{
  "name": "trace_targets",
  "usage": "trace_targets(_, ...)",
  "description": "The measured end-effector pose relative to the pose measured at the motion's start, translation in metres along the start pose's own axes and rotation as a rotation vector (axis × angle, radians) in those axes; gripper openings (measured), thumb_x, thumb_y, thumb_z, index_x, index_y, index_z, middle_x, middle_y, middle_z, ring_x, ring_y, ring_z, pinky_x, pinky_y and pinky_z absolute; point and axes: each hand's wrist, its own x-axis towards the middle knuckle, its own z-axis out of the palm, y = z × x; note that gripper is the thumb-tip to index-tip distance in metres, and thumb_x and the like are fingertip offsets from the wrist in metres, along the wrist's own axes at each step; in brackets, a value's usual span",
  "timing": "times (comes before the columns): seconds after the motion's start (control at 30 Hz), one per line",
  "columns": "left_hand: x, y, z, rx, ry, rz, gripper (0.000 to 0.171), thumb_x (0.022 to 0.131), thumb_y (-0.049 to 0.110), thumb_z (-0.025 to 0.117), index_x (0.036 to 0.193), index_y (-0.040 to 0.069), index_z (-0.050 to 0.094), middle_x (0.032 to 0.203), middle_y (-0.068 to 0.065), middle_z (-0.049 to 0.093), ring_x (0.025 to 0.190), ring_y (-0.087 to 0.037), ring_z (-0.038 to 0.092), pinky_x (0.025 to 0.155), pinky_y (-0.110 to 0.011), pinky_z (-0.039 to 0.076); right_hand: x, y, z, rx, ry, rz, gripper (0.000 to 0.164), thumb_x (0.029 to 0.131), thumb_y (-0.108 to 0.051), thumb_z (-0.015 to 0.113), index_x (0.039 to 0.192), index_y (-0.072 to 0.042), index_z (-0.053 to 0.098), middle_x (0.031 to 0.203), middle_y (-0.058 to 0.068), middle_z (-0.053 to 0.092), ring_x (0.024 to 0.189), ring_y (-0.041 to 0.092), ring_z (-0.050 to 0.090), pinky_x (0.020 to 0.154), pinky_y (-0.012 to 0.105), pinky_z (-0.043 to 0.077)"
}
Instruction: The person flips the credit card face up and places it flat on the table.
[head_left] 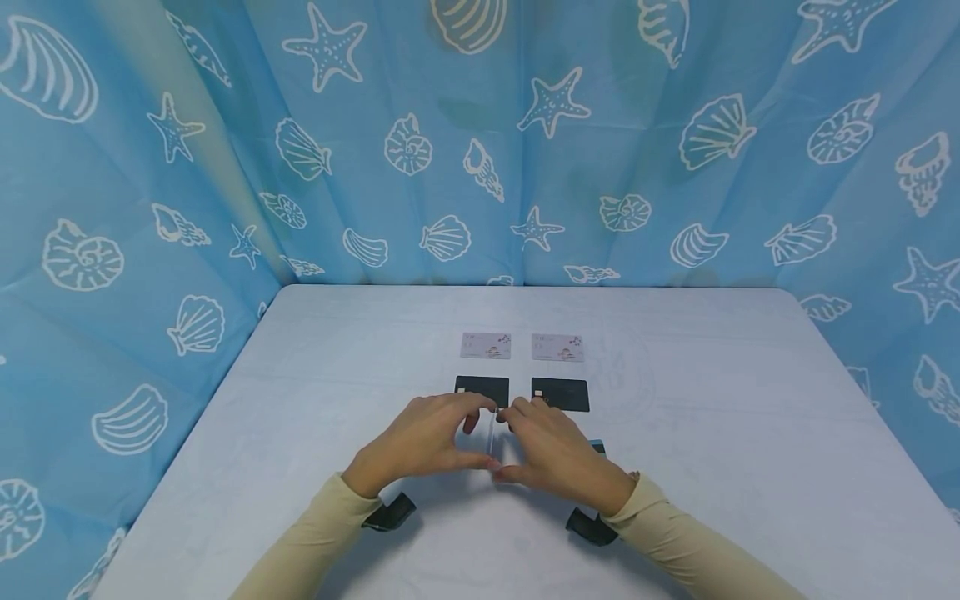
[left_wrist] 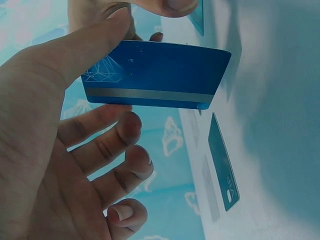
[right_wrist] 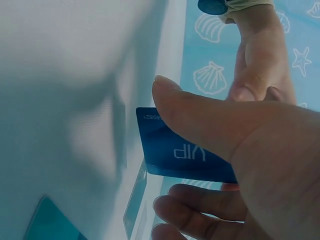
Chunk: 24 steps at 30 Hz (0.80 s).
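Observation:
A blue bank-style card (left_wrist: 155, 75) stands on edge between the two hands, seen almost edge-on in the head view. The left hand (head_left: 431, 433) pinches it, thumb at one edge and index finger at the opposite edge. The other left fingers are loosely bent below it. From the other side, the right hand (head_left: 558, 450) grips the same card, thumb lying over its face near the VIP lettering. The left wrist view shows a grey stripe along the card. Just beyond the fingertips lie two black cards, a left one (head_left: 482, 387) and a right one (head_left: 560, 394).
Farther back on the white table (head_left: 360, 350) lie two pale printed cards, a left one (head_left: 486, 345) and a right one (head_left: 557, 347). A blue card (head_left: 597, 447) is mostly hidden by the right hand. A blue shell-patterned curtain (head_left: 480, 167) hangs behind the table.

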Motion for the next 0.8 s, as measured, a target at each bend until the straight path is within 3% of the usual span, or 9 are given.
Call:
trace_targets(0.5,-0.0015,0.0066,-0.0021,-0.046,0.002,0.009,0.072,0.081,0.061,0.081,0.135,0.017,0.064,0.091,0.004,0.067,0.071,-0.005,0.050,0.059,-0.020,0.037,0.0009,-0.0008,0.0051,-0.012,0.007,0.012,0.073,0.072,-0.056,0.090,0.119,-0.004,0.069,0.092,-0.004,0.057,0.080,0.012,0.047,0.069,0.026,0.042)
trace_targets(0.8,-0.0016,0.0050,-0.0026,-0.059,0.018,0.018,0.067,0.082,0.062,0.080,0.134,0.022,0.063,0.089,0.009,0.064,0.070,-0.004,0.049,0.058,-0.020,0.037,0.0020,0.0004,0.0069,-0.016,0.019,0.012,0.067,0.074,-0.054,0.089,0.115,-0.006,0.068,0.091,-0.004,0.057,0.078,0.012,0.046,0.066,0.024,0.039)
